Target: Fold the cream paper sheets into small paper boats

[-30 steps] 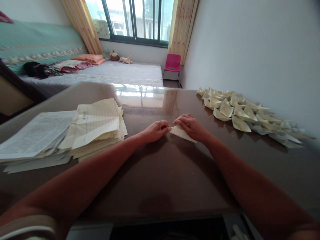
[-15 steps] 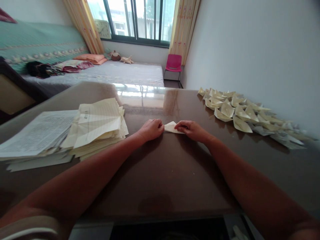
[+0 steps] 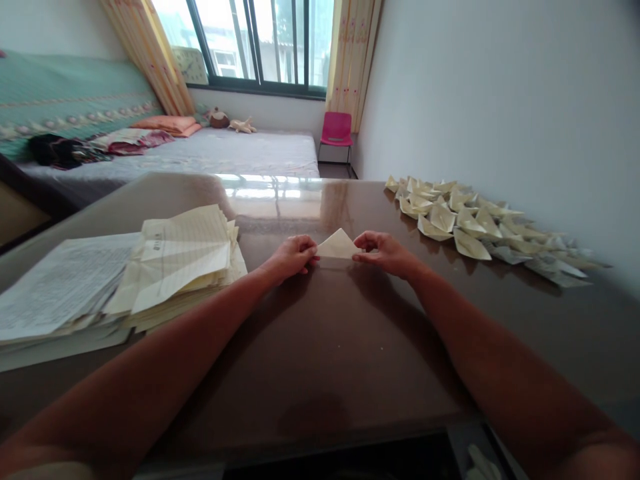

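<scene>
Head view: holding a folded paper triangle at the centre of the frame with both bare hands. Pinching its left corner between thumb and fingertips of the left hand, with the other fingers loosely curled. Pinching its right corner between thumb and forefinger of the right hand, with the remaining fingers bent and close together. Peak toward the top of the frame, long edge toward the bottom, over the glossy brown tabletop. Cannot tell whether lying flat or tilted up a little.

At left of frame, beside the left forearm: a stack of creased, ruled yellowish sheets, partly overlapping a pile of printed white sheets. At right of frame, along the white wall: a cluster of boat-shaped folded papers, mostly cream, some greyer toward the right end, well apart from the right hand. At upper left: a bed with orange pillows, rumpled cloth and a pale stuffed toy. At top centre: a dark-framed window, with a square clock at its lower left. Right of the bed: a pink chair.
</scene>
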Demonstrator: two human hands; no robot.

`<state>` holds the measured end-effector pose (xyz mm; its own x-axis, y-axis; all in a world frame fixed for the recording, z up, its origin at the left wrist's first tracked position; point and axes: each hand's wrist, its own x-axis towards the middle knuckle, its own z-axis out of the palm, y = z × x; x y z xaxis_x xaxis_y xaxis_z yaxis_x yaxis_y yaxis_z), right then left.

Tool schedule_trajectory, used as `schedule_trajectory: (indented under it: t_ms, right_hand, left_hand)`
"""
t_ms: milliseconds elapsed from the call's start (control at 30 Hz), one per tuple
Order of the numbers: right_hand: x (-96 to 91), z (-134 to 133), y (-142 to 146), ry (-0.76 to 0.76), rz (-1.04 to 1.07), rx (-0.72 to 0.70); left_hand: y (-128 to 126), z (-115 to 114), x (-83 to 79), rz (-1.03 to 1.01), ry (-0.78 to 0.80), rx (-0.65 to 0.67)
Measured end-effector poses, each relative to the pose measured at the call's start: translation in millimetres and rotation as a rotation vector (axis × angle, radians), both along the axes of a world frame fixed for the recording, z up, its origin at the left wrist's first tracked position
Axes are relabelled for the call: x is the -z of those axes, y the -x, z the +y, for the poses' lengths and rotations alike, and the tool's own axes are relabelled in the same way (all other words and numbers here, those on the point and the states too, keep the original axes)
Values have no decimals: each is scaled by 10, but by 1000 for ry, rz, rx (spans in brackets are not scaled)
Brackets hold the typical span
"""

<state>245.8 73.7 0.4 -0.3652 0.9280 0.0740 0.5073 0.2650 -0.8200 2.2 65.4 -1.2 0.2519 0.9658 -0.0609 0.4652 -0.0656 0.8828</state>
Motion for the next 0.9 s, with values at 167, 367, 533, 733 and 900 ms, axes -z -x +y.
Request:
schedule_trajectory:
  t_ms: [167,367,533,733,900]
  right_hand:
    - [-38,-46,70,-84,-6,-81]
    - [-64,-53,24,172,231,-106]
    - [-59,-55,5,279,337,-92]
    - [-68,-110,139,189,286,-21]
    - [-51,-115,182,64,159,1]
  left_hand:
    - [33,-3,-8,124,-206,134]
    - [36,-23,11,-39,-83,173]
    - [21,-31,14,-185,-23,185]
    - [-13,-60,10,-232,54,101]
    - [-60,-93,4,-273,50,41]
